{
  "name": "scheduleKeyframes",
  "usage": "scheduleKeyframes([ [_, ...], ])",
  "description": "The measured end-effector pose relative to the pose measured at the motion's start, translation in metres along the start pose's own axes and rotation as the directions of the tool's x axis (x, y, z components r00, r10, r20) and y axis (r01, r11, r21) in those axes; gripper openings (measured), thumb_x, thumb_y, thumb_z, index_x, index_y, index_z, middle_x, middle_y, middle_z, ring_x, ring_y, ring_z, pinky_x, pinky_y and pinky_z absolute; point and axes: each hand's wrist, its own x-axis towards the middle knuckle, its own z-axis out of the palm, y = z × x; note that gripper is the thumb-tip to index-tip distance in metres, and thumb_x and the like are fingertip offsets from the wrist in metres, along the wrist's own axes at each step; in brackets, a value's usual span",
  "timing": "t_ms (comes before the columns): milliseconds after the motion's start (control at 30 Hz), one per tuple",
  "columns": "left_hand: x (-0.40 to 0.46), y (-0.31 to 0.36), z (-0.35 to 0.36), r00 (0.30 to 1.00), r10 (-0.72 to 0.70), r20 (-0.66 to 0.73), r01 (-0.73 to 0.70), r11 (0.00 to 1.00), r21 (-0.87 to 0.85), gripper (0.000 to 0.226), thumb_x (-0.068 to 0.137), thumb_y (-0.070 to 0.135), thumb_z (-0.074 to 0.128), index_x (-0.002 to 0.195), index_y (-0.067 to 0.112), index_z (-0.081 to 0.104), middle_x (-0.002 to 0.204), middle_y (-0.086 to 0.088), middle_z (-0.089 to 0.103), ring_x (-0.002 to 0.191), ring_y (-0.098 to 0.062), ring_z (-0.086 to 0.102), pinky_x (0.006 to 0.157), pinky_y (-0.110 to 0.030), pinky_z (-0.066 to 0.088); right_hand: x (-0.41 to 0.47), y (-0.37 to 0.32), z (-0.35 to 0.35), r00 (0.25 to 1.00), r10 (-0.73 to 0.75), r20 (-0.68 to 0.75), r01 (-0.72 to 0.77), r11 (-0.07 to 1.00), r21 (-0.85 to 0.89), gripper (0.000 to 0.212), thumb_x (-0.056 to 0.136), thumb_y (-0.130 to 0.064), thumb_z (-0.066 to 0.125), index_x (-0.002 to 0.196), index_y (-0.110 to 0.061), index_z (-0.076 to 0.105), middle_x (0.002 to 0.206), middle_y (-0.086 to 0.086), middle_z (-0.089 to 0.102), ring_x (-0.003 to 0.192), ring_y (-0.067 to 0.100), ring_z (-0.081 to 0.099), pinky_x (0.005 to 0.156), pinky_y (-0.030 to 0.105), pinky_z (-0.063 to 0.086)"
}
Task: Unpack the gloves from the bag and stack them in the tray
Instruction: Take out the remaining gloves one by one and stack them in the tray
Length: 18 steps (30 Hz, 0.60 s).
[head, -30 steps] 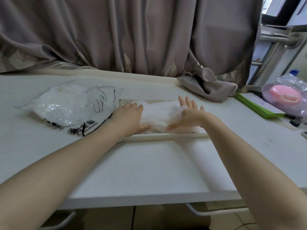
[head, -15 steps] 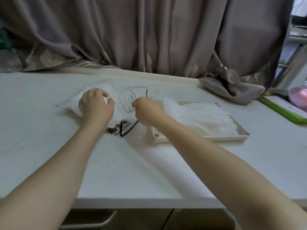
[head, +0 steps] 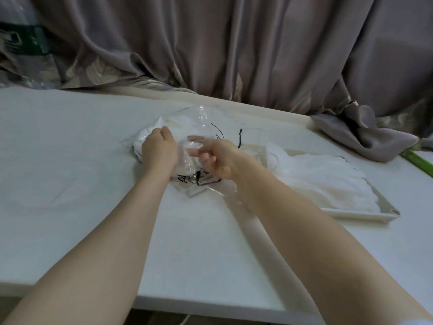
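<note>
A clear plastic bag point(head: 199, 127) with black print lies on the white table, with white gloves point(head: 171, 124) bunched inside it. My left hand point(head: 159, 150) is curled on the bag's left part, pinning it down. My right hand point(head: 218, 158) is at the bag's mouth, fingers spread and blurred behind the clear film. To the right a white tray point(head: 360, 215) holds a loose pile of white gloves point(head: 321, 181).
A grey curtain point(head: 234, 48) hangs along the table's far edge, and a fold of it point(head: 365, 137) rests on the table past the tray. A green item point(head: 419, 161) shows at the right edge. The table's front edge point(head: 199, 233) is near me.
Both hands left the glove pile in the tray and moved left to the bag. My left hand now presses the bag while my right hand's fingers have opened at its mouth.
</note>
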Motion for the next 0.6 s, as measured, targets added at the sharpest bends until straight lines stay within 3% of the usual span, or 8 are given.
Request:
scheduleKeyframes([
  [33,0.0,-0.001,0.0,1.0,-0.002,0.01,0.002,1.0,-0.014,0.041,0.1,0.02,0.028,0.117,-0.005,0.056,0.126,-0.023,0.054,0.118,-0.033,0.046,0.093,-0.033,0.031,0.005,0.0,0.001,0.992,-0.121,-0.03,0.103,0.933,-0.344,0.03,0.093,0.005,0.036,0.112,-0.008,0.055,0.064,0.007,0.058,0.034,0.007,0.047,0.032,0.015,0.034],
  [100,0.0,-0.002,0.001,1.0,0.007,0.019,-0.006,0.999,-0.039,0.036,0.097,0.015,0.032,0.113,0.0,0.061,0.123,-0.016,0.058,0.114,-0.029,0.049,0.088,-0.03,0.035,0.019,0.004,0.004,0.918,-0.395,0.022,0.219,0.462,-0.859,0.039,0.09,-0.01,0.053,0.13,-0.013,0.052,0.089,0.008,0.062,0.072,0.011,0.064,0.061,0.019,0.049],
  [133,0.0,-0.004,0.001,1.0,0.007,0.014,-0.006,0.999,-0.043,0.034,0.095,0.011,0.034,0.112,0.004,0.063,0.123,-0.012,0.059,0.114,-0.027,0.05,0.085,-0.027,0.036,0.025,0.006,0.006,0.898,-0.434,0.074,0.198,0.247,-0.949,0.051,0.089,-0.019,0.058,0.138,-0.014,0.044,0.116,0.012,0.058,0.106,0.019,0.059,0.087,0.027,0.047],
  [167,0.0,-0.005,0.001,1.0,0.007,0.005,-0.007,0.999,-0.045,0.035,0.094,0.009,0.034,0.111,0.008,0.064,0.124,-0.008,0.059,0.114,-0.026,0.051,0.082,-0.025,0.036,0.03,0.009,0.01,0.907,-0.404,0.118,0.182,0.123,-0.976,0.064,0.089,-0.026,0.059,0.145,-0.012,0.032,0.138,0.016,0.043,0.13,0.025,0.041,0.105,0.032,0.036],
  [233,0.0,-0.007,0.002,1.0,0.009,-0.017,-0.009,0.999,-0.043,0.037,0.092,0.005,0.034,0.111,0.013,0.064,0.124,-0.003,0.059,0.112,-0.024,0.053,0.082,-0.024,0.038,0.032,0.011,0.016,0.949,-0.255,0.187,0.19,-0.014,-0.982,0.082,0.09,-0.034,0.058,0.149,-0.005,0.01,0.154,0.016,0.018,0.143,0.029,0.018,0.114,0.038,0.02],
  [333,0.002,-0.011,0.002,1.0,0.016,-0.023,-0.017,0.999,-0.029,0.037,0.091,0.004,0.036,0.11,0.02,0.063,0.12,-0.001,0.06,0.109,-0.024,0.055,0.087,-0.03,0.044,0.032,0.005,0.019,0.966,-0.202,0.162,0.159,-0.03,-0.987,0.079,0.091,-0.03,0.057,0.15,-0.009,0.009,0.152,0.016,0.023,0.138,0.034,0.025,0.112,0.043,0.025],
  [467,-0.001,-0.011,0.002,0.991,0.131,-0.029,-0.131,0.991,0.007,0.036,0.093,0.003,0.035,0.116,0.013,0.061,0.127,-0.005,0.055,0.115,-0.023,0.051,0.085,-0.024,0.033,0.016,0.0,0.015,0.951,-0.297,0.091,0.115,0.062,-0.992,0.031,0.098,-0.012,0.041,0.128,-0.009,0.05,0.139,0.013,0.044,0.129,0.029,0.042,0.103,0.032,0.037],
  [600,-0.001,-0.014,0.01,0.955,0.291,0.056,-0.292,0.956,0.01,0.033,0.099,0.013,0.034,0.118,0.004,0.059,0.135,-0.011,0.048,0.128,-0.023,0.04,0.103,-0.025,0.026,-0.014,-0.008,-0.004,0.926,-0.364,0.104,0.15,0.099,-0.984,0.026,0.095,-0.015,0.041,0.11,-0.002,0.059,0.115,0.013,0.061,0.097,0.026,0.052,0.076,0.029,0.04],
])
